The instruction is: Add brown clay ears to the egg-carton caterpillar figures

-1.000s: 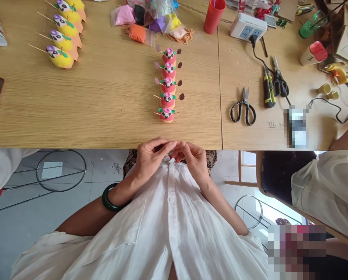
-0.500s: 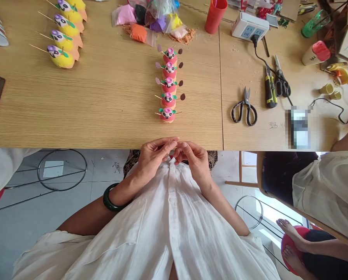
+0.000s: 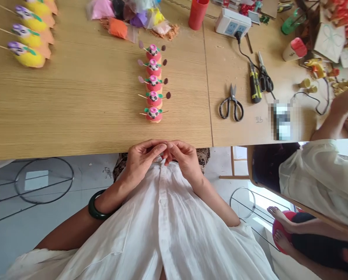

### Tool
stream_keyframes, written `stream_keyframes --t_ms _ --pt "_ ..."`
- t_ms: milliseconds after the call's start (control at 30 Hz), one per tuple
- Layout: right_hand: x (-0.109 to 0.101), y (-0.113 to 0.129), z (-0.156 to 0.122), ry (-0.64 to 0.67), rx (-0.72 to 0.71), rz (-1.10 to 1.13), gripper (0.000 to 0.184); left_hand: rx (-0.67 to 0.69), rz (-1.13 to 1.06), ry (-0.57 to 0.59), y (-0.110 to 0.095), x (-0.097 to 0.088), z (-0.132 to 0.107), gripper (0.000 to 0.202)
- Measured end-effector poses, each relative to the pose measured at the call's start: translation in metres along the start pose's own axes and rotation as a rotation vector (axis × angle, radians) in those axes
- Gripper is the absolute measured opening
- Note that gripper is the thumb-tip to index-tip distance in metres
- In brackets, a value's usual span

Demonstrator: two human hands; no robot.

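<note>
My left hand (image 3: 141,161) and my right hand (image 3: 185,160) meet at the table's front edge, above my lap. The fingers of both are pinched together, tip against tip; anything between them is too small or hidden to make out. Just beyond them stands a row of several pink clay figures (image 3: 153,98) with white faces, green ears and thin sticks at the sides. Dark oval pieces (image 3: 168,95) top some of these sticks. On the nearest figure (image 3: 153,113) the sticks are bare.
Yellow clay figures (image 3: 30,58) line up at the left. Bagged coloured clay (image 3: 117,28), a red cup (image 3: 197,14) and a power strip (image 3: 232,24) lie at the back. Scissors (image 3: 231,105) and a yellow-black cutter (image 3: 255,86) are to the right. A person (image 3: 317,167) sits there.
The view has turned, so the table things sit further left in the picture. My hands stay pinched together at the table edge. More of the neighbour's arm and hands shows at the right.
</note>
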State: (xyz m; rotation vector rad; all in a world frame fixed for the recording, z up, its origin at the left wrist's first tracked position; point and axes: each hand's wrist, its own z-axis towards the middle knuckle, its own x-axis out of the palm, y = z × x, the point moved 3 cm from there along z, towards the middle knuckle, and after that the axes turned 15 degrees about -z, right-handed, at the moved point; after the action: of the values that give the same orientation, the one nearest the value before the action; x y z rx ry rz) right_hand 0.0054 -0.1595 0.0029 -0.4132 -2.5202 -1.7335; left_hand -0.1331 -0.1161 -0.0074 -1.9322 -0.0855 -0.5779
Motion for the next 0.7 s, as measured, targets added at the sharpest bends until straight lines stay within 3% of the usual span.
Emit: stream_keyframes --t_ms 200,400,567,700 --pt "-0.001 -0.003 0.003 -0.027 0.0 -0.015 0.044 0.034 0.029 -0.042 0.002 -0.003 0.0 0.036" --pt "-0.003 -0.003 0.0 -0.09 -0.055 -0.121 0.043 0.17 0.243 -0.094 -0.006 0.0 -0.002 0.018" --pt "-0.007 -0.004 -0.003 -0.234 -0.146 -0.321 0.032 0.223 0.336 -0.055 -0.012 0.002 -0.004 0.018" --pt "-0.007 -0.002 -0.004 -0.262 -0.21 -0.377 0.026 0.202 0.382 -0.041 -0.016 0.005 -0.004 0.023"
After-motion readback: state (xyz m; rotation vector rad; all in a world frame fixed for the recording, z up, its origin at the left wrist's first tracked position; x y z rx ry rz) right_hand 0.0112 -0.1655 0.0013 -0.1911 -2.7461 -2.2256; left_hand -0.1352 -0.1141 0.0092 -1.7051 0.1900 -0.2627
